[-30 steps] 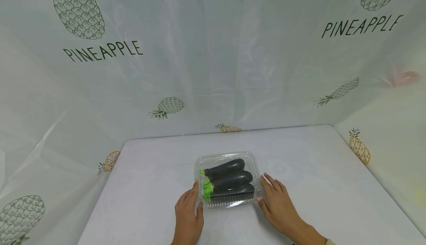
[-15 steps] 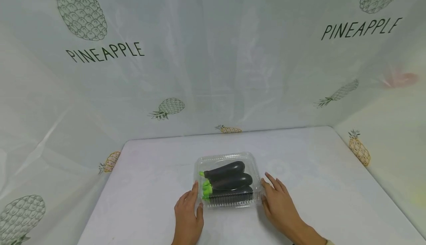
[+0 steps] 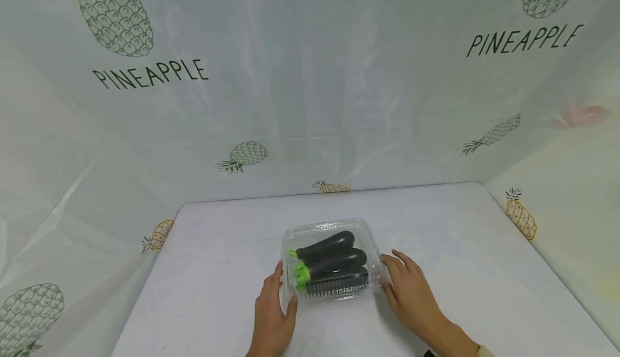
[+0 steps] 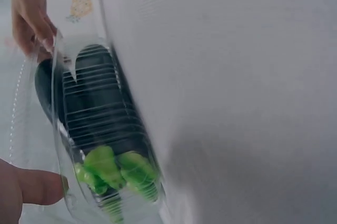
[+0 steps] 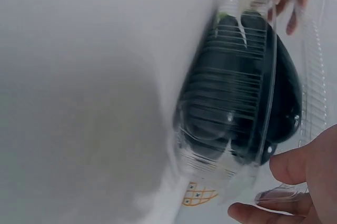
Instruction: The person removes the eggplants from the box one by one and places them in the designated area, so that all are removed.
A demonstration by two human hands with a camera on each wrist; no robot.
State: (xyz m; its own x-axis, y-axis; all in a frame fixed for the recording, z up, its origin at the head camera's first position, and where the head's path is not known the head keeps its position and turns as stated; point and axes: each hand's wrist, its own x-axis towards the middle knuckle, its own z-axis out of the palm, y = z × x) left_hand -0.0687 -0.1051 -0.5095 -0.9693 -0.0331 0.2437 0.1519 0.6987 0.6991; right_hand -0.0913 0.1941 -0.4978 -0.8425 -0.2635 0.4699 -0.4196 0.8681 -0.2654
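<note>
A clear plastic clamshell container [image 3: 321, 227] with a ribbed front wall sits on the white table. Three dark purple eggplants [image 3: 334, 261] with bright green stems lie inside it, stems toward the left. At its left side my left hand [image 3: 272, 314] is held with fingers extended and thumb apart; in the left wrist view the thumb [image 4: 45, 187] meets the container's rim. My right hand [image 3: 411, 295] is at the right side, fingers loosely bent. In the right wrist view, its thumb and fingers stand apart around the corner tab [image 5: 279, 194]. Contact there is unclear.
The white table [image 3: 213, 260] extends around the container on every side. A pale curtain [image 3: 319, 88] printed with pineapples and lettering hangs behind the table and along both sides. A reddish blur [image 3: 583, 114] shows through it at the right.
The left fingers have eased slightly outward from the container's left wall. The right hand has shifted a little to the right, with its thumb higher. The container has barely moved.
</note>
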